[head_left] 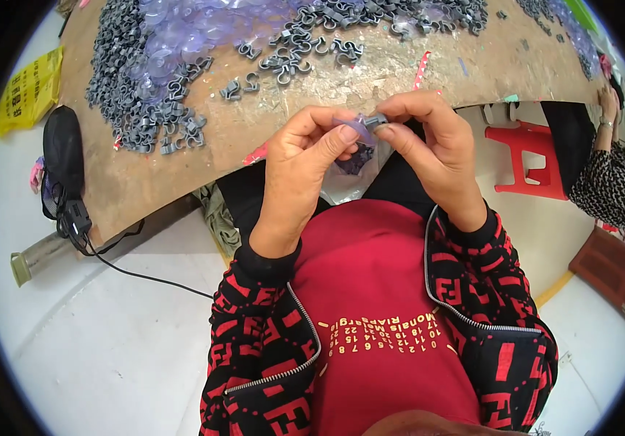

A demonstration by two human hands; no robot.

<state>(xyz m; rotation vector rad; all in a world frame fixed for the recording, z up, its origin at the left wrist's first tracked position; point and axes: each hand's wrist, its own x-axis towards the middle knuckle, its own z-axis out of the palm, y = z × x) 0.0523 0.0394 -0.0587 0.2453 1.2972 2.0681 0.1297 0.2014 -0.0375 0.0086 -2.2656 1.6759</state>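
Observation:
In front of my chest, just off the table's near edge, both hands meet. My left hand [294, 163] pinches a clear purplish suction cup [356, 128] between thumb and fingers. Between the thumb and forefinger of my right hand [436, 145] is a grey plastic clip [375, 121]. Clip and cup touch, end to end; whether they are joined I cannot tell. Below them, over my lap, an open clear bag [341, 190] has some dark and purplish pieces in it, partly hidden by my hands.
Grey clips [112, 73] and purplish suction cups [203, 25] lie heaped across the wooden table [181, 171]. At the left are a yellow bag [29, 91] and a black padded object [64, 149] with a cable. A red stool [526, 160] and another person's patterned sleeve [606, 189] are at right.

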